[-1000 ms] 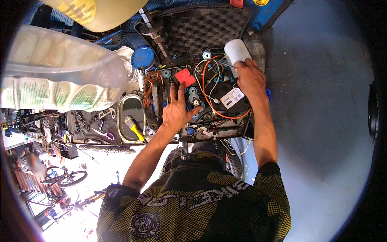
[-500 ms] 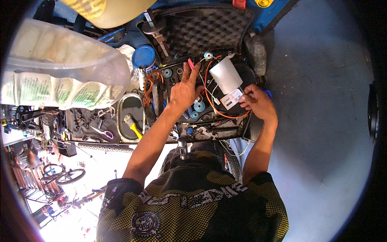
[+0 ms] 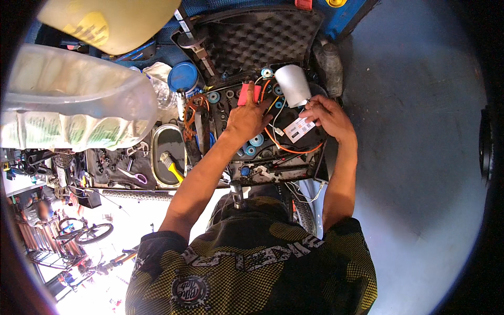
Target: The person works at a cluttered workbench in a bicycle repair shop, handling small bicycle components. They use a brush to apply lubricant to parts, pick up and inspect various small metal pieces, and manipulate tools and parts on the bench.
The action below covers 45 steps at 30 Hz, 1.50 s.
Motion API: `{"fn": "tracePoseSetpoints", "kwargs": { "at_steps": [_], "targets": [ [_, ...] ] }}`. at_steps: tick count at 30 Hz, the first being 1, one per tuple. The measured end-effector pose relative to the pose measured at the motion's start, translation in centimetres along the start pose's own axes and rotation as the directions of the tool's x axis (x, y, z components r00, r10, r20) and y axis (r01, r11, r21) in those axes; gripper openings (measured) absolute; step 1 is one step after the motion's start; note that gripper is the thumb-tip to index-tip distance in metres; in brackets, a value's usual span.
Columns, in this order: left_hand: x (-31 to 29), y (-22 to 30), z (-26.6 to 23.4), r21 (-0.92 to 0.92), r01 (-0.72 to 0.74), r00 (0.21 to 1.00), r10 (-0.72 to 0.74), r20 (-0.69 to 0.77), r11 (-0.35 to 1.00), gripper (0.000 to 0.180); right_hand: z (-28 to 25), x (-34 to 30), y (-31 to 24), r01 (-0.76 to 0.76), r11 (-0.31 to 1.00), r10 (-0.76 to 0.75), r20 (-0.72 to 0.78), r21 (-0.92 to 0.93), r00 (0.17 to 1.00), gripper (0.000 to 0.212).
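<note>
An open black tool case (image 3: 262, 37) with a foam-lined lid lies in front of me, full of small blue and black parts and loose orange wires (image 3: 286, 148). My left hand (image 3: 247, 116) reaches into the case and touches a small red block (image 3: 248, 95) with its fingertips. My right hand (image 3: 325, 114) sits just right of it, pinching the base of a white cylinder (image 3: 292, 85) that stands tilted over the case. A white label card (image 3: 300, 128) lies under that hand.
Left of the case are a blue round lid (image 3: 182, 76), an oval grey tray (image 3: 168, 152) with a yellow-handled tool (image 3: 171, 165), and scattered wrenches. A big clear plastic container (image 3: 68, 105) and a yellow one (image 3: 113, 21) stand at upper left. Grey floor (image 3: 420, 157) spreads to the right.
The white cylinder has swung down from the case's upper edge toward its middle. My right hand dropped below it, and my left hand slid up to the red block.
</note>
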<state>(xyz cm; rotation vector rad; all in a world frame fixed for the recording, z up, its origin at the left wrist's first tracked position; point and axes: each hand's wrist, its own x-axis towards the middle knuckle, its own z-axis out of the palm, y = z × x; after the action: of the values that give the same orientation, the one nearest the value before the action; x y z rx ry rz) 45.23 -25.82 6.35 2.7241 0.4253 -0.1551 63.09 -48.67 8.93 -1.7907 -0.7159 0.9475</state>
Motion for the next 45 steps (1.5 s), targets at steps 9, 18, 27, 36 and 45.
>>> {"fn": "tracePoseSetpoints", "kwargs": {
  "at_steps": [9, 18, 27, 36, 45],
  "targets": [
    [1.1, -0.2, -0.4, -0.037, 0.056, 0.998, -0.055, 0.034, 0.998, 0.046, 1.9, 4.1, -1.6, 0.071, 0.827, -0.012, -0.108, 0.558, 0.994, 0.023],
    [3.8, 0.4, 0.9, 0.086, 0.025, 0.999, -0.022, -0.031, 0.996, 0.048, 4.5, 2.0, -5.6, 0.252, 0.956, -0.227, -0.165, 0.149, 0.96, 0.018],
    [3.5, -1.2, -1.0, 0.019, -0.041, 0.998, 0.042, -0.052, 0.999, 0.045, 4.8, 3.7, 2.5, 0.156, 0.972, -0.211, -0.361, -0.174, 0.908, 0.019],
    [4.5, -2.6, -3.9, -0.039, 0.126, 0.946, -0.132, -0.295, 0.991, 0.037, 7.4, 1.5, -3.4, 0.358, 0.884, -0.467, -0.581, -0.299, 0.666, 0.014],
    [2.4, -1.1, -1.2, -0.142, -0.293, 0.951, 0.272, -0.147, 0.946, 0.022, 7.8, 4.1, 3.2, 0.201, 0.969, -0.24, -0.369, -0.141, 0.898, 0.014]
  ]
}}
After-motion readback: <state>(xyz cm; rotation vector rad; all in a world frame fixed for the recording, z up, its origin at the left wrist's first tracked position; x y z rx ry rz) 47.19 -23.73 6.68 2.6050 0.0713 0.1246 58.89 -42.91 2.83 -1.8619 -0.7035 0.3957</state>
